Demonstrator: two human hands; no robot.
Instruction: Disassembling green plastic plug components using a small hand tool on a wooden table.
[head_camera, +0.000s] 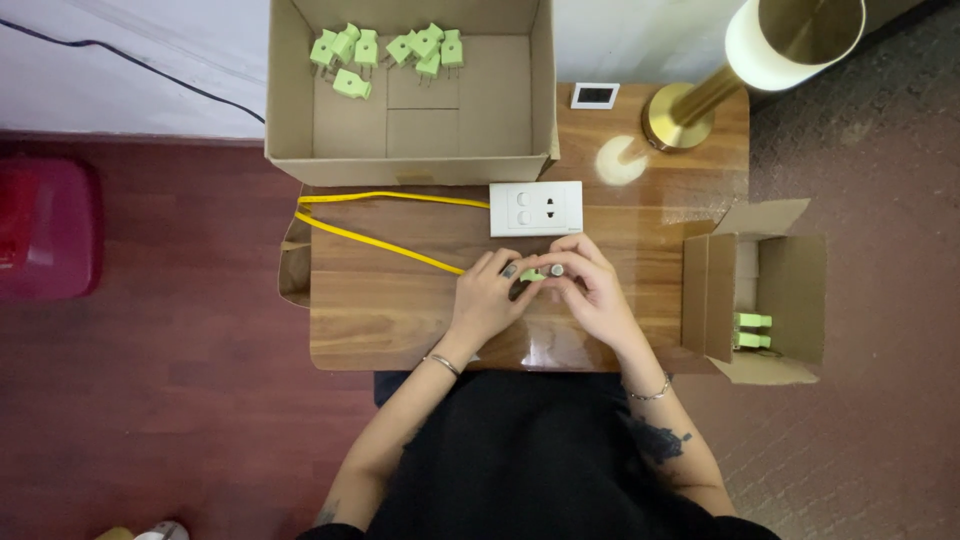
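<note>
Both hands meet over the middle of the wooden surface (400, 310), just near of a white socket plate (536, 208). The left hand (487, 300) and the right hand (590, 290) pinch a small green plug (533, 274) between their fingertips, each hand closed narrowly around one end of it; most of the plug is hidden by the fingers. A yellow cable (380, 240) runs from the far left edge of the surface toward the hands and disappears under the left hand.

At the far side, a large open box (290, 100) holds a loose cluster of green plugs (385, 52) along its far wall. To the right, a smaller open box (800, 290) lies on its side, with two more green plugs (752, 331) inside. A brass lamp (690, 110) stands at the far right corner, with a small white square device (595, 95) just left of it.
</note>
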